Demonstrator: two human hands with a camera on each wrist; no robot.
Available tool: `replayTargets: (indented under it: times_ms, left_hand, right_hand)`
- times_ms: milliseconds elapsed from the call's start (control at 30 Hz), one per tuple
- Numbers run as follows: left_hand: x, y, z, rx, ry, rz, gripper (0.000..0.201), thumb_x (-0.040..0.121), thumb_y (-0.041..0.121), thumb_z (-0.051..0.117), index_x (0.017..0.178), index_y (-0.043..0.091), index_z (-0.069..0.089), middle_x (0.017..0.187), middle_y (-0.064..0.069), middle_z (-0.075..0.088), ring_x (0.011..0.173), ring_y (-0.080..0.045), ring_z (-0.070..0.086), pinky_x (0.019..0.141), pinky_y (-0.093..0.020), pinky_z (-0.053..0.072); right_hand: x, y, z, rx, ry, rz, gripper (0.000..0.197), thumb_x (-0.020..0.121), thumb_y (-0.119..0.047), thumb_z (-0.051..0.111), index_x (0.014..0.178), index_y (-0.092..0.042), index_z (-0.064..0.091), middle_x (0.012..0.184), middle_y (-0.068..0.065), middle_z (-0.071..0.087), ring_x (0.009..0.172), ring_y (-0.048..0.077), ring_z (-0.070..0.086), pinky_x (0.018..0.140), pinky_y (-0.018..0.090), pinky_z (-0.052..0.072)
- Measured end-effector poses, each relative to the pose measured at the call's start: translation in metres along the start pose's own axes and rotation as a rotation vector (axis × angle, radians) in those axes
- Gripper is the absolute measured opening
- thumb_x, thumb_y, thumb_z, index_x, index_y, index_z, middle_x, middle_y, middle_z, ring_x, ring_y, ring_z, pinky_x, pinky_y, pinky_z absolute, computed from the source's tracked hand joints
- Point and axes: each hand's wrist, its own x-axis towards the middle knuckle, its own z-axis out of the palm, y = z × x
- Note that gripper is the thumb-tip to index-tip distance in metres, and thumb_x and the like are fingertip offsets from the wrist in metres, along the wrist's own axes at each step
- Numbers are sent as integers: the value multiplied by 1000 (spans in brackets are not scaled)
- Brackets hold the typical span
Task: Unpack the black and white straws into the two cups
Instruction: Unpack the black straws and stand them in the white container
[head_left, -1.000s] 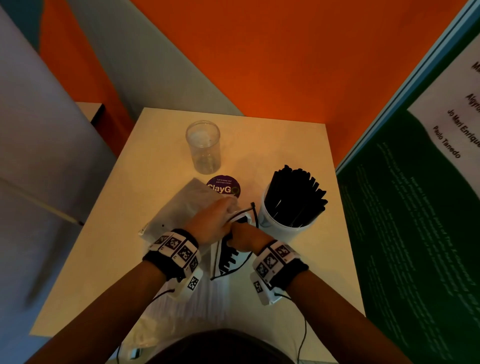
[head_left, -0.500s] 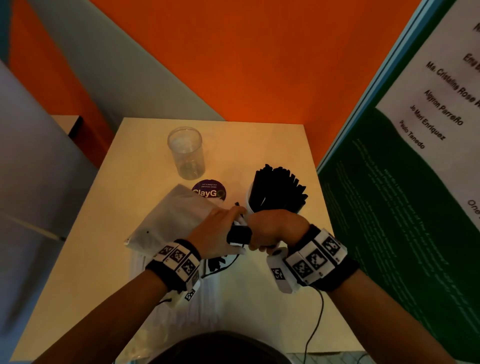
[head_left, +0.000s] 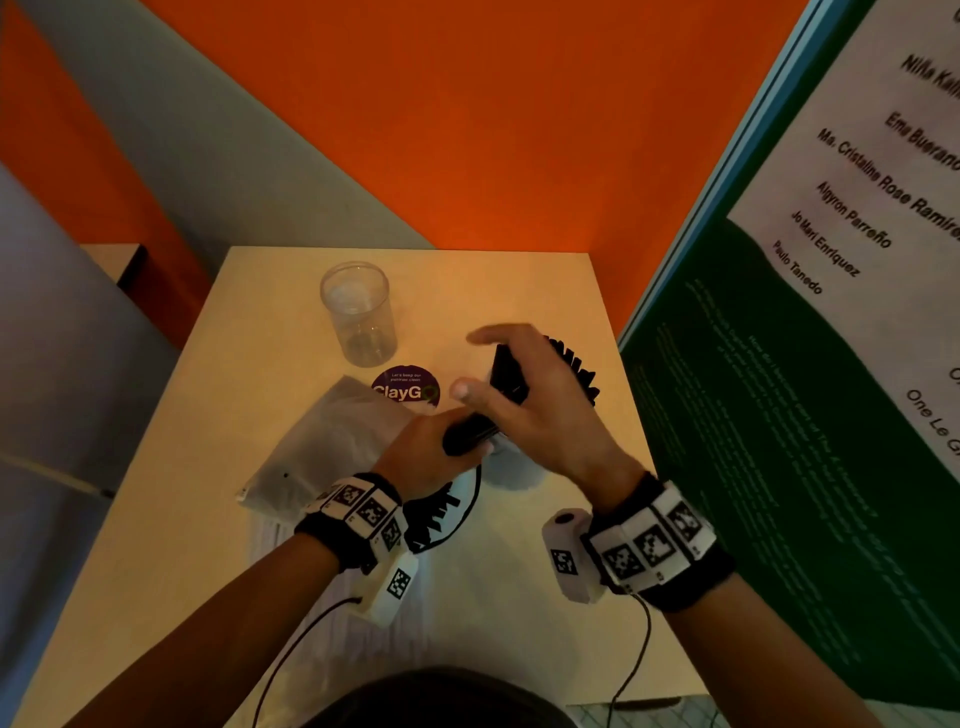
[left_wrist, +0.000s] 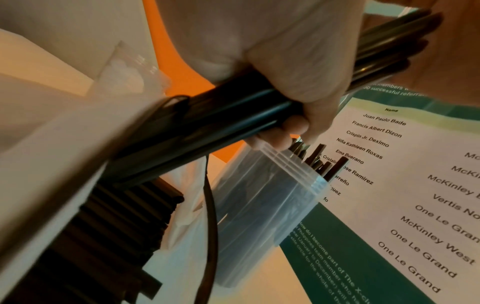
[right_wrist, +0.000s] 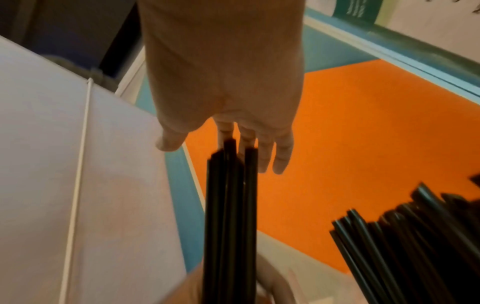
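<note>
My left hand (head_left: 431, 457) grips a bundle of black straws (head_left: 470, 434), fingers curled round it (left_wrist: 298, 82). The bundle slants up toward my right hand (head_left: 524, 400), which is spread flat with straight fingers against the straws' upper ends (right_wrist: 228, 156). Just behind the hands a translucent cup (left_wrist: 265, 205) stands packed with black straws (head_left: 584, 371); my right hand hides most of it in the head view. The clear cup (head_left: 358, 312) farther back left holds nothing. A torn packet of black straws (head_left: 436, 514) lies under my left wrist.
A crumpled clear plastic bag (head_left: 322, 447) lies left of my hands, beside a purple ClayGo sticker (head_left: 405, 389). The small square table (head_left: 218, 467) is hemmed in by an orange wall behind and a green poster board (head_left: 779, 441) along its right edge.
My left hand has lifted a bundle of black straws up out of the packet. My right hand let go, rose and spread flat over the bundle's top ends near the filled cup.
</note>
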Motion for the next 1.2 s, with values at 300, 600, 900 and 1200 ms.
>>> replayTargets:
  times_ms: [300,600,900,1200]
  left_hand:
    - [1,0,6,-68,54,-19,17,77,44,67,88,33,60,86,3,70,81,-11,66,69,-33,56]
    - [12,27,-2,-147,89,-77,27,81,7,69,85,32,61,74,15,63,69,7,61,66,-24,47]
    - [52,102,-22,-254,147,183,58,75,33,79,124,31,47,112,21,61,106,9,57,87,-10,45]
    - [43,32,-11,-91,138,-18,86,68,34,83,138,20,33,142,5,34,133,-11,31,109,-24,25]
  right_hand:
    - [-1,3,22,-78,145,-195,28,95,-30,54,100,-6,66,103,4,63,102,16,58,89,29,46]
    - [-12,3,26,617,170,50,69,81,-8,73,134,-18,30,124,9,56,118,18,55,100,29,45]
    - [16,-31,-53,541,362,-136,35,92,-13,58,118,-8,35,103,20,55,97,31,59,83,28,53]
    - [4,49,-41,401,521,117,29,94,-11,58,110,-26,38,96,-4,59,87,9,63,76,24,55]
